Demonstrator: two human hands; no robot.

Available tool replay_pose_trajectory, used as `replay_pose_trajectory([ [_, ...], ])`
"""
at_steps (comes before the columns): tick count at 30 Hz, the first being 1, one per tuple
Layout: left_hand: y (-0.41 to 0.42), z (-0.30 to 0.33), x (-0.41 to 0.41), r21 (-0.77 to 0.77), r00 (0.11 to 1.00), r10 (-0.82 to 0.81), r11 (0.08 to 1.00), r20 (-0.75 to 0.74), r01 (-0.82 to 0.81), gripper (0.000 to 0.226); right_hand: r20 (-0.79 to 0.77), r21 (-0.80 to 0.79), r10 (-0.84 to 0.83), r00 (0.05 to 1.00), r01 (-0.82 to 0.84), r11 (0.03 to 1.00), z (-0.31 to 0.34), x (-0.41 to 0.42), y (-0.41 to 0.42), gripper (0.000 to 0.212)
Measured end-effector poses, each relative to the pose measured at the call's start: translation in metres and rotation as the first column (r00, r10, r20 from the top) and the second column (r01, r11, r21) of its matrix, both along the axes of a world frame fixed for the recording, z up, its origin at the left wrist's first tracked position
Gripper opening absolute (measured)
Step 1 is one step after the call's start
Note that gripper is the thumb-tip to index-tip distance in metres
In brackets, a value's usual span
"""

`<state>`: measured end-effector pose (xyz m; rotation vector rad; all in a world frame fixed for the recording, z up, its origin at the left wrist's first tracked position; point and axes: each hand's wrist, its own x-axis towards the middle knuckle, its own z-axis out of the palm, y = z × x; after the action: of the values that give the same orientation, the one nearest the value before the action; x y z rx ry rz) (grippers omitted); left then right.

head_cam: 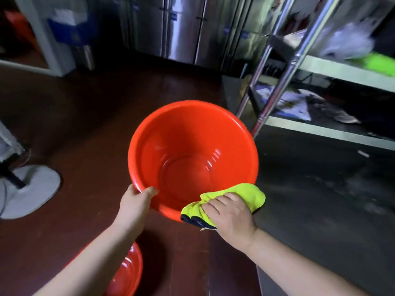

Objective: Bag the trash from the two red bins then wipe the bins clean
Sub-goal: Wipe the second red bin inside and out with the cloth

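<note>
I hold a red bin (pixel 193 159) off the dark red floor (pixel 74 116) and tilt its mouth toward me, my left hand (pixel 136 201) gripping the near-left rim with the thumb hooked inside and the fingers hidden behind the wall. My right hand (pixel 229 216) presses a yellow-green cloth (pixel 230 197) over the near-right rim, fingers curled down on the bunched fabric, its dark hem hanging outside the wall. The bin's inside shows no trash, only glossy highlights on the bottom, so I judge this the wiping step.

The bin reads as thin moulded plastic: light, stiff enough at the rolled rim to be carried by one hand, smooth and likely slippery if damp, and springy rather than fragile. The rim is the place to take it; the flared wall offers nothing to pinch. The cloth is soft and folds to the curve, so it will follow the wall under a flat palm.

A second red bin (pixel 126 274) sits on the floor at the lower edge, partly behind my left forearm. A steel shelf rack (pixel 284 82) stands to the right of the bin.
</note>
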<state>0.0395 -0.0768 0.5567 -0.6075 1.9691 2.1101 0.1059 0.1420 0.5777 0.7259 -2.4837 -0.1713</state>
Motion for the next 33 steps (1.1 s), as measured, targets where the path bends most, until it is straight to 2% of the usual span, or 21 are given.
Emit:
replay_pose_trajectory([
  [3,0.022,0.017,0.015,0.074,0.999,-0.007,0.997,-0.042,0.01,0.017,0.009,0.011,-0.011,1.0,0.01,1.0,0.018,0.027,0.019,0.018],
  [6,0.044,0.031,0.033,0.096,0.995,-0.041,0.994,-0.088,0.049,0.018,0.104,0.03,-0.036,0.994,0.033,0.999,0.036,0.059,0.041,0.017],
  [9,0.074,0.046,0.053,0.088,0.986,-0.094,0.99,-0.134,0.106,0.017,0.199,0.045,-0.082,0.977,0.074,0.996,0.047,0.094,0.068,0.04],
  [13,0.126,0.062,0.086,0.076,0.972,-0.158,0.982,-0.177,0.173,0.021,0.273,0.012,-0.136,0.952,0.138,0.99,0.048,0.14,0.114,0.057],
  [18,0.209,0.062,0.137,0.065,0.956,-0.225,0.969,-0.188,0.24,0.027,0.51,-0.046,-0.259,0.82,0.326,0.944,0.038,0.195,0.18,0.08],
  [20,0.24,0.054,0.156,0.052,0.951,-0.248,0.964,-0.187,0.261,0.029,0.57,-0.095,-0.307,0.763,0.432,0.897,0.027,0.212,0.208,0.075],
  [23,0.273,0.037,0.18,0.016,0.946,-0.256,0.964,-0.197,0.264,0.033,0.677,-0.181,-0.28,0.68,0.524,0.832,0.002,0.228,0.242,0.057],
  [25,0.285,0.028,0.19,-0.021,0.939,-0.28,0.959,-0.202,0.282,0.037,0.708,-0.217,-0.302,0.639,0.603,0.768,-0.011,0.237,0.254,0.054],
  [26,0.289,0.026,0.193,-0.038,0.931,-0.303,0.953,-0.204,0.302,0.039,0.734,-0.236,-0.308,0.605,0.653,0.72,-0.016,0.239,0.257,0.051],
  [28,0.295,0.025,0.197,-0.095,0.914,-0.344,0.939,-0.217,0.331,0.042,0.8,-0.308,-0.271,0.536,0.754,0.581,-0.02,0.237,0.26,0.032],
  [31,0.298,0.028,0.194,-0.235,0.873,-0.417,0.902,-0.253,0.362,0.044,0.8,-0.442,-0.247,0.547,0.815,0.374,-0.026,0.227,0.255,0.013],
  [33,0.296,0.027,0.189,-0.385,0.827,-0.504,0.835,-0.249,0.393,0.046,0.776,-0.474,-0.276,0.567,0.813,0.338,-0.032,0.221,0.248,0.011],
])
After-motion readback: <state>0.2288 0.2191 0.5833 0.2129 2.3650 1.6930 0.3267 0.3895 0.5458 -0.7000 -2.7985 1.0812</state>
